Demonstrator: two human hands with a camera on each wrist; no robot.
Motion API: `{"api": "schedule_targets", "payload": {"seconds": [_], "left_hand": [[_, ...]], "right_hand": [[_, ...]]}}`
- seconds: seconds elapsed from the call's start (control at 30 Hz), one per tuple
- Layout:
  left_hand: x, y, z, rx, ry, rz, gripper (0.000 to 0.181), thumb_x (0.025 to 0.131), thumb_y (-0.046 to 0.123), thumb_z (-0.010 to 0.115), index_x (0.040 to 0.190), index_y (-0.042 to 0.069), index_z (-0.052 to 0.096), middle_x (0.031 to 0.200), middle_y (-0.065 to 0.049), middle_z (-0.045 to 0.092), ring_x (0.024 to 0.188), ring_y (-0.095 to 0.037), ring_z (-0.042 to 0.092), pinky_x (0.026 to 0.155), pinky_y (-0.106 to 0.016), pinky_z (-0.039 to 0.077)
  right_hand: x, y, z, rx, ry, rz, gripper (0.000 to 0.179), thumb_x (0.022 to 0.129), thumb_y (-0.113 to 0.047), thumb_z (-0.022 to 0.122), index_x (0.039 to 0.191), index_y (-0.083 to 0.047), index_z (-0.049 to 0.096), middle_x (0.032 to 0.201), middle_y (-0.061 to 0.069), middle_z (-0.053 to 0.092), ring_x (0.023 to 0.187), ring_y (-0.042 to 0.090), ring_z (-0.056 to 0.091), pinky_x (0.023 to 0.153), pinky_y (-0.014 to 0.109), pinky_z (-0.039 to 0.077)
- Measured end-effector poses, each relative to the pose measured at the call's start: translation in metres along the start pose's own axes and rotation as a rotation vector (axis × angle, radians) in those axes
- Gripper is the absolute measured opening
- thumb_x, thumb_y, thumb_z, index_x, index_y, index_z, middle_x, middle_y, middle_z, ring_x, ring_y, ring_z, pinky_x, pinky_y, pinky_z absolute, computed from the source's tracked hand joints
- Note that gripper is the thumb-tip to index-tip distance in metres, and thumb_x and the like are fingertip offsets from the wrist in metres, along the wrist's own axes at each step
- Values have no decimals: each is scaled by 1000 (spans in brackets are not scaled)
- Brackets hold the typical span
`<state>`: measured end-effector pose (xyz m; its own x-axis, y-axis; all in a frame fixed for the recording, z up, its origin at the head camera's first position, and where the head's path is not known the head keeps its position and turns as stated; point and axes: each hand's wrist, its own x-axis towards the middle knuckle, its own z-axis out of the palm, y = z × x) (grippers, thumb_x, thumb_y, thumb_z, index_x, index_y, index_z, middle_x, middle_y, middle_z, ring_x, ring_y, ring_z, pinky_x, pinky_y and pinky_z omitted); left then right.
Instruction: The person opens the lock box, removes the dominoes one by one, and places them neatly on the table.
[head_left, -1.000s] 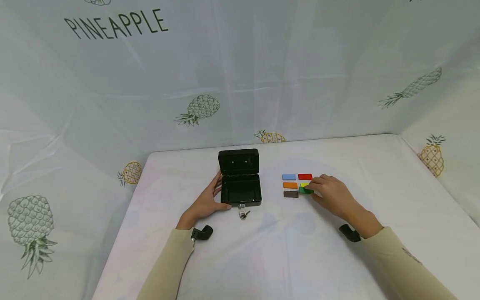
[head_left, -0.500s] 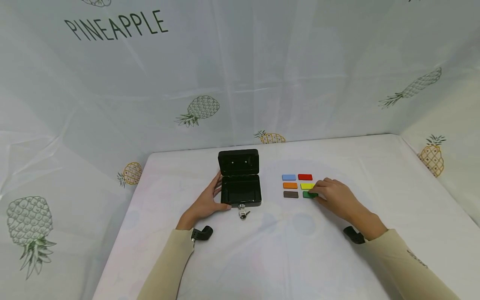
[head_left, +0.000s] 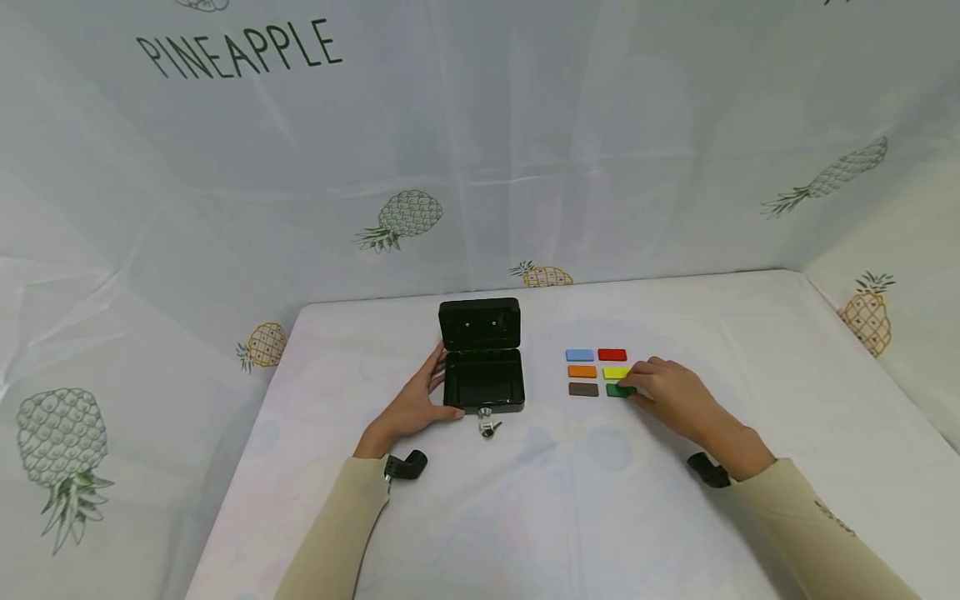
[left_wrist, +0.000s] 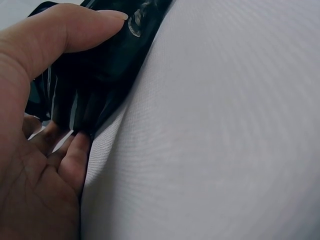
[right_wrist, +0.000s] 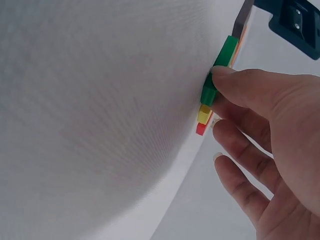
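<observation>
A black cash box [head_left: 483,379] stands on the table with its lid raised and a key hanging from its front lock. My left hand [head_left: 411,406] holds its left side, thumb at the front corner and fingers along the side, as the left wrist view shows too. To the right lie flat domino-like blocks in two columns. My right hand [head_left: 670,398] pinches the green block [right_wrist: 220,70] between thumb and index finger at the near right corner. Beyond it are the yellow block [head_left: 615,372] and red block [head_left: 612,354]; the hand partly hides the green one.
The left column has a light blue block [head_left: 580,355], an orange block [head_left: 582,372] and a dark grey block [head_left: 583,389]. A white cloth [head_left: 525,517] covers the table. Behind it hangs a curtain [head_left: 480,167] printed with pineapples.
My right hand has shifted slightly right and nearer with the green block, which now lies below the yellow one, level with the dark grey one. My left hand and the box have not moved.
</observation>
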<state>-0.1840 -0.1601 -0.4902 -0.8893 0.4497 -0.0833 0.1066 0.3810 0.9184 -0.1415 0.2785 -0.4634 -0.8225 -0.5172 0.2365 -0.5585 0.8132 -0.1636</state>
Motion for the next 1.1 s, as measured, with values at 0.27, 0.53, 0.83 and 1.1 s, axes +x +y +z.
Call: {"api": "schedule_targets", "payload": {"seconds": [0.27, 0.53, 0.83, 1.1], "left_hand": [[3, 1, 1, -1, -20, 2, 125, 85, 2, 88, 172, 14, -1, 175, -18, 15, 160, -38, 24, 131, -47, 27], [5, 1, 1, 25, -39, 10, 126, 86, 2, 87, 171, 15, -5, 176, -17, 12, 161, -36, 20, 132, -46, 26], [2, 6, 1, 40, -62, 0, 126, 86, 1, 86, 170, 11, -7, 176, -19, 8, 161, -38, 19, 132, -48, 25], [-6, 1, -1, 51, -68, 16, 125, 88, 7, 87, 171, 17, -6, 177, -11, 9, 163, -30, 17, 132, -42, 25]], "right_hand": [[-2, 4, -5, -14, 12, 19, 34, 74, 4, 93, 106, -3, 83, 103, 11, 78, 98, 32, 71, 88, 51, 65], [-8, 7, -10, -18, 18, 44, 31, 76, 4, 91, 105, -2, 82, 104, 13, 77, 99, 34, 71, 87, 53, 65], [-16, 11, -15, -8, 33, 70, 29, 78, 1, 91, 105, -2, 82, 102, 13, 77, 95, 34, 71, 82, 51, 66], [-25, 17, -19, -9, 39, 128, 28, 82, -3, 89, 109, 0, 81, 104, 16, 76, 98, 37, 70, 84, 55, 66]]}}
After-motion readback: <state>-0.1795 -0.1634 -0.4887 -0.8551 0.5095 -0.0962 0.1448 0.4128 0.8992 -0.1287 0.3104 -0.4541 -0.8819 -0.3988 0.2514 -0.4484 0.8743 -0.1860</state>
